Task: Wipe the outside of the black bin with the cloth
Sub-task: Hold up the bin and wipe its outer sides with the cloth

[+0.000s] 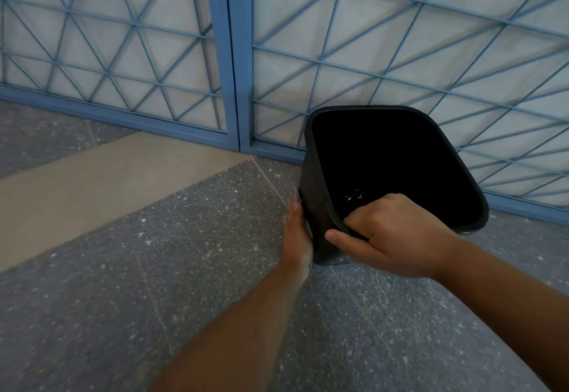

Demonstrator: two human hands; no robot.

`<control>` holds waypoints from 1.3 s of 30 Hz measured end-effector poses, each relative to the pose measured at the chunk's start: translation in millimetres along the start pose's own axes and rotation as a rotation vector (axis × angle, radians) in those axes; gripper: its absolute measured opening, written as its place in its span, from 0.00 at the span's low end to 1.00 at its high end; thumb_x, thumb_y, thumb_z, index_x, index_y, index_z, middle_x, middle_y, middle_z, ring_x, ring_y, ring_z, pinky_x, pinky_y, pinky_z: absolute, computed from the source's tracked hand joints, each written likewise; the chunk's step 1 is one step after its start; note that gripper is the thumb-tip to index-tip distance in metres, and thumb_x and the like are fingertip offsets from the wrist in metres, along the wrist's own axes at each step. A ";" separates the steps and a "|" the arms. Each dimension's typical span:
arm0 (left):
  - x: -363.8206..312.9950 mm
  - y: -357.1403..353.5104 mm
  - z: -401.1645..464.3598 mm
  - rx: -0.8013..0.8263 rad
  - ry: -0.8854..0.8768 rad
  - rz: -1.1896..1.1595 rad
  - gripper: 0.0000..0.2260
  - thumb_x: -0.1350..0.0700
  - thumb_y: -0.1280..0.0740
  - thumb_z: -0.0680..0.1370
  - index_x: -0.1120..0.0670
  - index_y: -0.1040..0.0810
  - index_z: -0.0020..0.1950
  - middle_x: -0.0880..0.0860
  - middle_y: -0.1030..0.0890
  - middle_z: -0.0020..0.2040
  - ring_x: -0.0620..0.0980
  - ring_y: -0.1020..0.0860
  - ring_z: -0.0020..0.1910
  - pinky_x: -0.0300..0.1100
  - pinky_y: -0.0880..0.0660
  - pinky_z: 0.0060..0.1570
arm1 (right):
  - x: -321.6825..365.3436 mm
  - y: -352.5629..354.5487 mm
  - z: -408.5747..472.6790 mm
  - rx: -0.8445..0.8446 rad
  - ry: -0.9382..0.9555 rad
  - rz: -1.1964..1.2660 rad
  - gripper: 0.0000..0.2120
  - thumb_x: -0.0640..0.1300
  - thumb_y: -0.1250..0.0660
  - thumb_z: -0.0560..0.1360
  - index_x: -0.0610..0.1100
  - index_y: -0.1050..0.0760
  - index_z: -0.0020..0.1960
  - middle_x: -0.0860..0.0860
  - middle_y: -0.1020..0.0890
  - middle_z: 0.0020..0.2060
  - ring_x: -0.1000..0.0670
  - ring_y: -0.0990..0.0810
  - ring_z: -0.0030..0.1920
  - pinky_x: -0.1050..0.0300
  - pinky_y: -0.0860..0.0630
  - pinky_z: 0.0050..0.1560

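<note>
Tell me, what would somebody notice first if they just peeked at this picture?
Probably the black bin, tipped toward the camera by the blue gate so its dark inside shows. The right hand grips its near rim, thumb outside. The left hand lies against the bin's left side, fingers hidden behind it. No cloth shows clearly.

Blue grille (400, 53) just behind bin (314, 182).

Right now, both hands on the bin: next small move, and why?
Probably slide the left hand down the black bin's outer side wall. The right hand already grips the near rim, holding the bin tilted, and the left lies flat against the outside. No cloth shows; it may be under that palm.
</note>
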State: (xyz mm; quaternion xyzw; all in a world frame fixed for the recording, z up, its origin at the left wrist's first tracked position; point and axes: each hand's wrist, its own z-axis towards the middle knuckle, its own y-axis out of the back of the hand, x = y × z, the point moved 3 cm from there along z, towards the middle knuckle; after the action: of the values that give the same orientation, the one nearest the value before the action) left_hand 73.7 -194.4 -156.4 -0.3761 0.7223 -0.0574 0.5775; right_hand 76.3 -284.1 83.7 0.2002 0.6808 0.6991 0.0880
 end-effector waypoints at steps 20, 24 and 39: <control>-135.8 -55.9 12.7 -0.054 0.047 -0.041 0.23 0.49 0.46 0.94 0.62 0.15 0.68 0.54 0.10 0.51 0.54 0.13 0.58 0.37 0.16 0.57 | -0.7 -5.0 -3.0 -0.005 -0.001 -0.054 0.29 0.64 0.54 0.79 0.48 0.30 0.31 0.53 0.28 0.26 0.53 0.29 0.26 0.54 0.30 0.32; -91.7 -39.4 0.1 -0.022 0.128 -0.182 0.28 0.47 0.50 0.94 0.52 0.12 0.55 0.50 0.09 0.45 0.48 0.12 0.50 0.36 0.16 0.49 | 0.2 -4.5 -2.2 -0.037 0.020 -0.062 0.27 0.61 0.51 0.80 0.48 0.30 0.30 0.54 0.29 0.25 0.53 0.29 0.25 0.55 0.31 0.30; -111.2 -65.8 -86.3 -0.043 -0.044 -0.302 0.23 0.42 0.46 0.92 0.42 0.29 0.87 0.49 0.26 0.85 0.51 0.27 0.85 0.55 0.34 0.87 | 3.2 -1.5 -0.2 0.007 0.014 -0.056 0.27 0.64 0.55 0.78 0.50 0.28 0.33 0.54 0.25 0.28 0.55 0.28 0.28 0.56 0.31 0.33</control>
State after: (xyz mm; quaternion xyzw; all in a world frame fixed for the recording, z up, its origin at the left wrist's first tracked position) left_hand 35.0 -203.7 -6.3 -0.4936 0.6459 -0.1199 0.5699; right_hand 73.1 -283.0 82.7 0.1766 0.6890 0.6954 0.1021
